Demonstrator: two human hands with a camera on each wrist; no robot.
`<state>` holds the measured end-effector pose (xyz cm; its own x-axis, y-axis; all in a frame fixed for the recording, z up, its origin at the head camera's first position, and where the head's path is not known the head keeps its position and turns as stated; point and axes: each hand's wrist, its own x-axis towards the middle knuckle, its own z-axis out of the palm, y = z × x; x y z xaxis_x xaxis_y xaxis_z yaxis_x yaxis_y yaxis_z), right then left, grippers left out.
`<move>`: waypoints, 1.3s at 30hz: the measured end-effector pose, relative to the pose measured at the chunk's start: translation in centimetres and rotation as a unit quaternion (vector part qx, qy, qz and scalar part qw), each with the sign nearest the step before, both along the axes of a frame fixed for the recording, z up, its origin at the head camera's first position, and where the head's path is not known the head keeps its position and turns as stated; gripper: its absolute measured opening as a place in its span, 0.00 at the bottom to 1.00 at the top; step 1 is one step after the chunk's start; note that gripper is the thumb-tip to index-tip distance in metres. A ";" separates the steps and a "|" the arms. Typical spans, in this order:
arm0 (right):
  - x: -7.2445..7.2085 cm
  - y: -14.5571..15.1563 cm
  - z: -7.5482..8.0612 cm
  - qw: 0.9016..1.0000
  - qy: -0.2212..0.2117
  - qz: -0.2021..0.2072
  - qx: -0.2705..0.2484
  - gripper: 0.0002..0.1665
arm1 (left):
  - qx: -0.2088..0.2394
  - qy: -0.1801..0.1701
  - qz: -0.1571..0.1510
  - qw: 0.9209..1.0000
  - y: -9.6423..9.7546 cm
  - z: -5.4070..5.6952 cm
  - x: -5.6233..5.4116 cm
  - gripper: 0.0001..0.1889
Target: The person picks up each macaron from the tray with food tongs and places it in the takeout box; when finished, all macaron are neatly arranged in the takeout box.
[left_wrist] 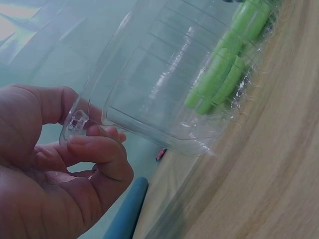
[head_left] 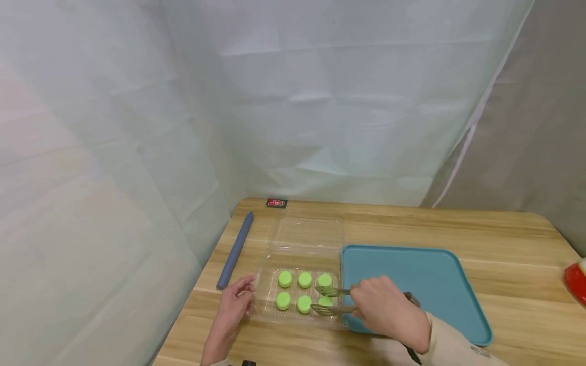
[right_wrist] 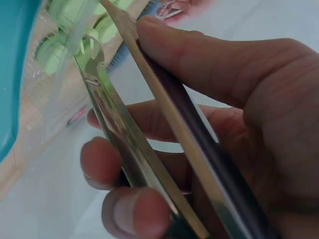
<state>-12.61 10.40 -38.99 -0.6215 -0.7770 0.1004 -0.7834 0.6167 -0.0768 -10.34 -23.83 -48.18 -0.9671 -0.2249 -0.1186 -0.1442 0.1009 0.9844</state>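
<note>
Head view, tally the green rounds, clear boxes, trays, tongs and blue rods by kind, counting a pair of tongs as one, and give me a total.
Green rounds: 6
Clear box: 1
Tray: 1
Tongs: 1
Blue rod: 1
Total: 10

Bare right hand [head_left: 382,307], kinda plain beige cloth sleeve [head_left: 450,340] with a tiny dark print [head_left: 480,351], plus a thin black wrist strap [head_left: 413,355].

Shiny metal tongs [right_wrist: 123,128], glossy plastic container [head_left: 293,319], smooth wood-grained tabletop [head_left: 517,264]
</note>
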 end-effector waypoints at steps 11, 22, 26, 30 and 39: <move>0.4 1.0 1.3 0.998 -0.051 -0.036 -0.020 0.14 | 0.007 0.013 0.007 1.000 0.0 0.0 0.1 0.30; 0.8 2.7 0.8 0.992 -0.076 -0.092 -0.033 0.38 | 0.003 0.003 0.003 1.000 -0.1 -0.3 0.0 0.31; 1.1 3.2 0.6 0.991 -0.061 -0.111 -0.048 0.37 | 0.011 0.006 0.005 1.000 0.0 -0.2 0.0 0.31; 1.3 3.6 0.5 0.987 -0.061 -0.140 -0.058 0.37 | 0.015 0.004 0.007 1.000 -0.1 -0.3 0.0 0.30; 1.8 4.5 -0.5 0.974 -0.063 -0.204 -0.076 0.39 | 0.009 0.005 0.003 1.000 -0.1 -0.4 -0.1 0.30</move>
<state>-10.78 14.91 -39.48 -0.8902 -0.4449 0.0983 -0.4541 0.8486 -0.2714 -10.45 -23.94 -48.55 -0.9670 -0.2283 -0.1133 -0.1353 0.0831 0.9873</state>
